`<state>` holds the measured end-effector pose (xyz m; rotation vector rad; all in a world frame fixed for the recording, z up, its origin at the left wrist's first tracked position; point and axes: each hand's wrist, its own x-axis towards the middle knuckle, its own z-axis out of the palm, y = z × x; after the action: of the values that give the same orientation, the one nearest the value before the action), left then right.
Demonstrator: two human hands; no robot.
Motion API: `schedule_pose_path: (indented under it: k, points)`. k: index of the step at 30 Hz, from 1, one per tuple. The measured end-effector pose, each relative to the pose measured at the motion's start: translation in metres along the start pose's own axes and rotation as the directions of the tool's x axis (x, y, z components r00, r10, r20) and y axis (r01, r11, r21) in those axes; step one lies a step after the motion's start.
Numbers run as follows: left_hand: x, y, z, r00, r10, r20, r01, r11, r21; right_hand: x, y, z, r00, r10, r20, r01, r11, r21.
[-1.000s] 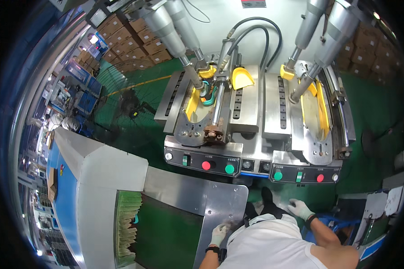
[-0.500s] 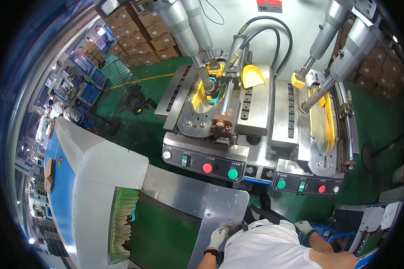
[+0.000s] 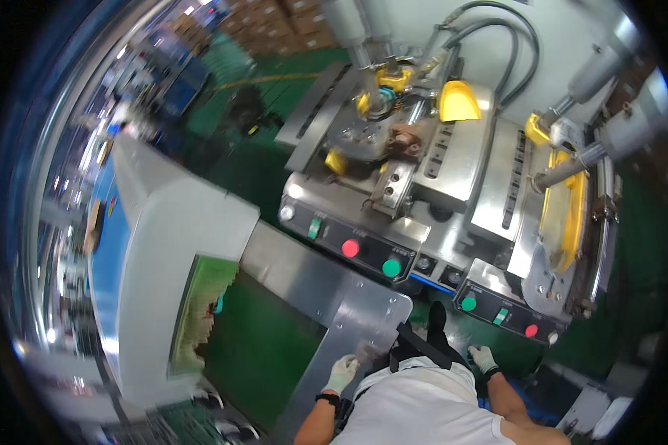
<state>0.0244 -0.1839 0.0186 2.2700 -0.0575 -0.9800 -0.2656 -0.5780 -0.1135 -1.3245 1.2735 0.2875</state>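
From here I can't tell if my left hand [image 3: 341, 373] or right hand [image 3: 483, 359], in front of the machine [image 3: 453, 167], pinches anything; reaching under its rods [image 3: 568, 172] risks crushing.

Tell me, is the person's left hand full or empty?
Apparently empty: the white-gloved left hand is loosely curled by the metal plate, no object showing; something small could be hidden.
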Motion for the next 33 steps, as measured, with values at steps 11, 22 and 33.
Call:
schedule_pose_path:
  k: [11, 22, 33]
  points:
    - [-0.046, -0.023, 0.010, 0.926, -0.251, -0.281, 0.194, 0.957, -0.216, 0.002, -0.096, 0.010, 0.969, -0.029, 0.244, 0.104, 0.948, -0.299]
    - [0.009, -0.220, -0.143, 0.649, -0.131, -0.749, -0.077, 0.969, -0.236, -0.107, -0.158, 0.067, 0.998, 0.054, 0.023, -0.042, 0.932, -0.359]
    - [0.108, -0.406, -0.526, 0.195, -0.036, -0.980, 0.308, 0.951, 0.026, -0.186, -0.185, 0.104, 0.994, 0.104, -0.043, -0.096, 0.580, -0.809]
